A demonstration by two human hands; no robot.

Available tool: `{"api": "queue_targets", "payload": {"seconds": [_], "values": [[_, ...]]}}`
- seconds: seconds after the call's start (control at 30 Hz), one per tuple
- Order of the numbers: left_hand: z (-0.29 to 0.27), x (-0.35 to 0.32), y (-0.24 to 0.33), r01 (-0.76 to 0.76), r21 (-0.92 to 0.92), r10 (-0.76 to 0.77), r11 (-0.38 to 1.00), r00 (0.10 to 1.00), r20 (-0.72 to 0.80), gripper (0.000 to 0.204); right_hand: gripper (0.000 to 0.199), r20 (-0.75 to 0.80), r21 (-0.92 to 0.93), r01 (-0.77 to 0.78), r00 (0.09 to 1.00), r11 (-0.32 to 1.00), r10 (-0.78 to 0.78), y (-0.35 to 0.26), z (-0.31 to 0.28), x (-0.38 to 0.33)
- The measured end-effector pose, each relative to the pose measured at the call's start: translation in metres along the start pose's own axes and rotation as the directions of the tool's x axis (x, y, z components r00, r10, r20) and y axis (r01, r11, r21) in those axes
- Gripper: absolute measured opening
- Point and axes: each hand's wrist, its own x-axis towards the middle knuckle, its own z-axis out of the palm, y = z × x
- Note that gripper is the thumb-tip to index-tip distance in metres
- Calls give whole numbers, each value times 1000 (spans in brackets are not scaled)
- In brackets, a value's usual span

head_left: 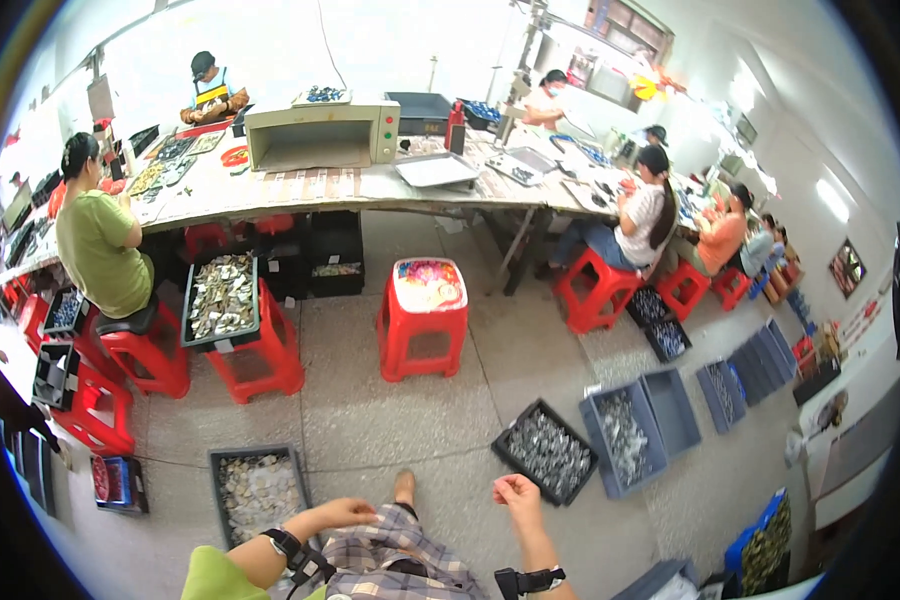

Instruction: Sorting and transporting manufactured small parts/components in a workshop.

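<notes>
My left hand [348,513] is held in front of my body, above the plaid cloth [395,555] over my lap. Its fingers are loosely stretched and nothing shows in them. Out to the right, my right hand [518,490] hangs in the air with its fingers curled in; I see nothing between them. Each wrist wears a black strap. On the floor by my left forearm sits a dark bin of pale, roundish pieces [260,490]. Nearest to my right hand is a black bin of shiny grey pieces [547,453], apart from the hand.
Ahead stands a red stool [422,325] with a patterned top. Another stool bears a tray of metal-looking pieces [222,295]. Behind is a long worktable [370,182] with a box-shaped machine [320,137]; several people sit around it. Grey-blue bins [625,440] line the floor at right.
</notes>
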Motion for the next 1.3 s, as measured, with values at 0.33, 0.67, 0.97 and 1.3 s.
{"api": "queue_targets", "payload": {"seconds": [0.33, 0.67, 0.97, 1.3], "values": [[-255, 305, 227, -356, -454, 108, 817, 868, -485, 30, 9, 109, -2, -11, 994, 1000, 11, -117, 6, 300], [-397, 604, 416, -496, -547, 153, 674, 818, -554, 26, 11, -9, -6, -111, 994, 994, 111, -167, -107, 578], [-516, 794, 501, -554, -499, -2, 666, 668, -744, 56, 8, 164, -145, -70, 982, 987, 93, -272, -110, 830], [-677, 1004, 511, -328, -143, -129, 934, 62, -990, 75, 10, 202, -423, -130, 951, 896, 234, -303, -87, 1022]]}}
